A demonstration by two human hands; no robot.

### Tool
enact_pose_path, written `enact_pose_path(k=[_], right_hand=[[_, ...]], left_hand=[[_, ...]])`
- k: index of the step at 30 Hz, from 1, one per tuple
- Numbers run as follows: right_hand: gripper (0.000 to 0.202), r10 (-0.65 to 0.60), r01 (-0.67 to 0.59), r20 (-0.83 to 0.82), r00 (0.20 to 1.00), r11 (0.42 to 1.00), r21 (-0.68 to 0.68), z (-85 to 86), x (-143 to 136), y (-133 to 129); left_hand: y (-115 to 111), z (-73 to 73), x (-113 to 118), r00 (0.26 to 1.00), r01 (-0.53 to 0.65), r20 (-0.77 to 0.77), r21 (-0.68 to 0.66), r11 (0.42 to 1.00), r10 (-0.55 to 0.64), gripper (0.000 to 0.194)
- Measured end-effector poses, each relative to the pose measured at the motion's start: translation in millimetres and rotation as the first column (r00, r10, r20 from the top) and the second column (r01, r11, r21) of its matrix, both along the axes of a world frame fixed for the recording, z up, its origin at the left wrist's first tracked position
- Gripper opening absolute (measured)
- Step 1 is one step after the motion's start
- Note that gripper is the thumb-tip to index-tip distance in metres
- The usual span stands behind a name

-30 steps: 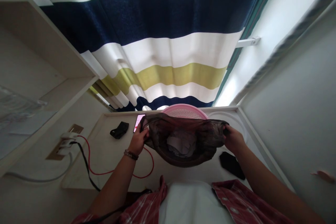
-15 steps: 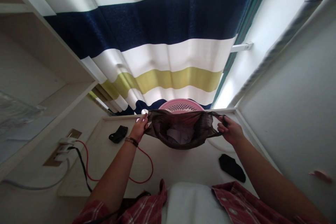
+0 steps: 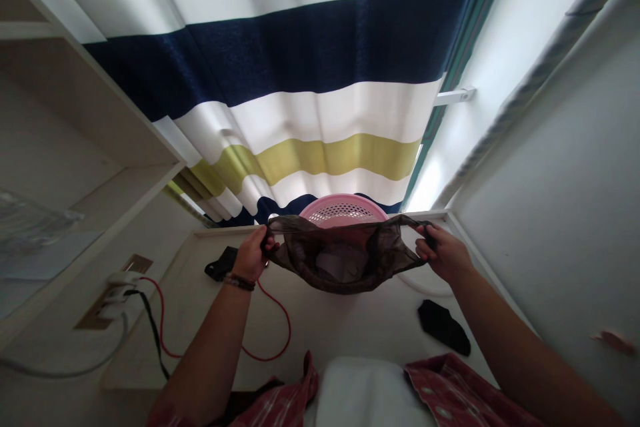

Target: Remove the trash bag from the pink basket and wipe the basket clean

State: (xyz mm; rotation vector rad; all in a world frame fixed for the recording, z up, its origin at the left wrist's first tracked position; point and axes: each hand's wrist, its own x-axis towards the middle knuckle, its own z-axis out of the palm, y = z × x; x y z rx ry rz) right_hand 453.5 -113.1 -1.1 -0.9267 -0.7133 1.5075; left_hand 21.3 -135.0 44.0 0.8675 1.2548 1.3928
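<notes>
A dark, thin plastic bag (image 3: 345, 280) is stretched wide between my two hands, its mouth facing me with something pale showing inside. My left hand (image 3: 253, 253) is closed on the bag's left handle. On the other side, my right hand (image 3: 444, 250) grips the right handle, and a loop of it stands apart from the bag's body. Directly behind the bag rises a pink perforated plastic basket (image 3: 345, 207), its lower part hidden by the bag.
A black sock-like item (image 3: 444, 327) lies on the white desk (image 3: 330, 327) at right, and a black item (image 3: 220, 263) at left. A red cable (image 3: 287, 333) runs from the wall outlet (image 3: 113, 297). A striped curtain (image 3: 320, 40) hangs behind; shelves (image 3: 125, 180) stand left.
My left hand has moved outward to the left and closed more fully around the handle, pulling the bag wider. The view has shifted slightly.
</notes>
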Motion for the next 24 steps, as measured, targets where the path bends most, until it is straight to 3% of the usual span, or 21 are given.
enact_pose_path(k=[7,11,17,24], right_hand=[[0.009,0.050,-0.053,0.031,0.998,0.991,0.121,67.3,5,-13],[0.023,0.132,-0.146,0.089,0.987,0.974,0.172,93.7,3,-16],[0.039,0.142,-0.173,0.144,0.979,0.956,0.238,111.6,4,-12],[0.044,0.084,-0.124,0.170,0.982,0.964,0.235,114.1,-8,-25]], left_hand=[[-6,48.1,17,0.979,0.170,0.112,0.037,0.985,-0.173,0.024],[-3,66.1,24,0.961,0.242,0.123,0.067,0.968,-0.249,0.026],[-3,80.0,29,0.952,0.305,-0.009,0.078,0.949,-0.305,0.054],[-20,87.2,31,0.896,0.384,-0.253,0.026,0.923,-0.366,0.054]])
